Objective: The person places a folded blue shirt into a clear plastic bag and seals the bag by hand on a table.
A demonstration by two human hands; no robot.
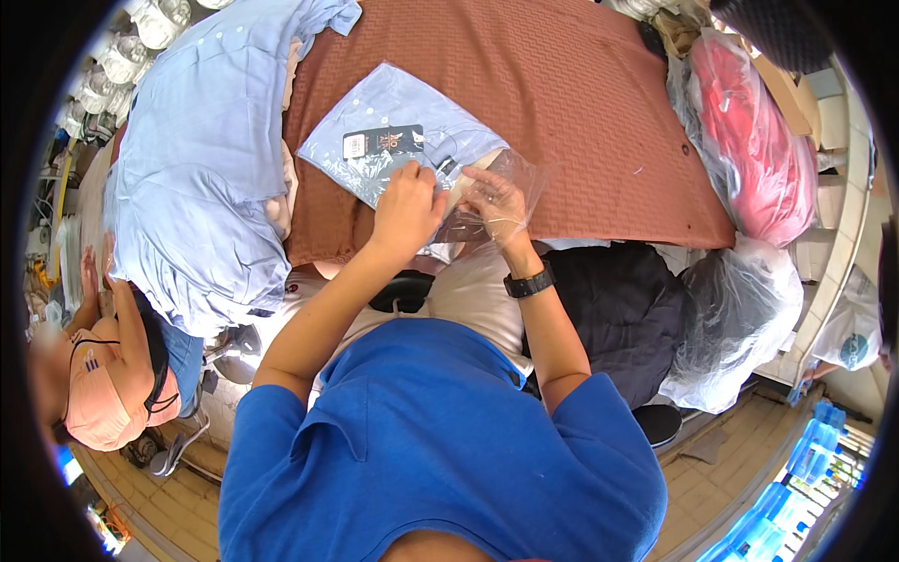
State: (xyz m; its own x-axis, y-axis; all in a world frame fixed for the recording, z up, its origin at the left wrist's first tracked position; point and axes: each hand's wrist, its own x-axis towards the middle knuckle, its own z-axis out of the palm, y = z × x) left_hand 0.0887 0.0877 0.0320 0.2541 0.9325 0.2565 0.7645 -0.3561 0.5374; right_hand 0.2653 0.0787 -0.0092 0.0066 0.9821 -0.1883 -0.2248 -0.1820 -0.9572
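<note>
A light blue shirt point(403, 98), folded, lies in a clear plastic bag point(524, 183) on the brown cloth in front of me. Its buttons show at the upper left, and a dark tag point(403, 139) with a white label rests at its middle. My left hand point(409, 208) is closed on the near edge of the bag, fingers bent and pressed together. At the bag's right end, my right hand point(494, 201) pinches the loose plastic between thumb and fingers. A black watch point(531, 282) is on my right wrist.
A brown textured cloth point(599, 122) covers the table. Light blue shirts point(201, 178) are heaped at its left side. Plastic-wrapped red goods point(749, 140) stand at the right, above a clear plastic bundle point(740, 318) and black fabric point(604, 309). Another person point(108, 375) sits at the far left.
</note>
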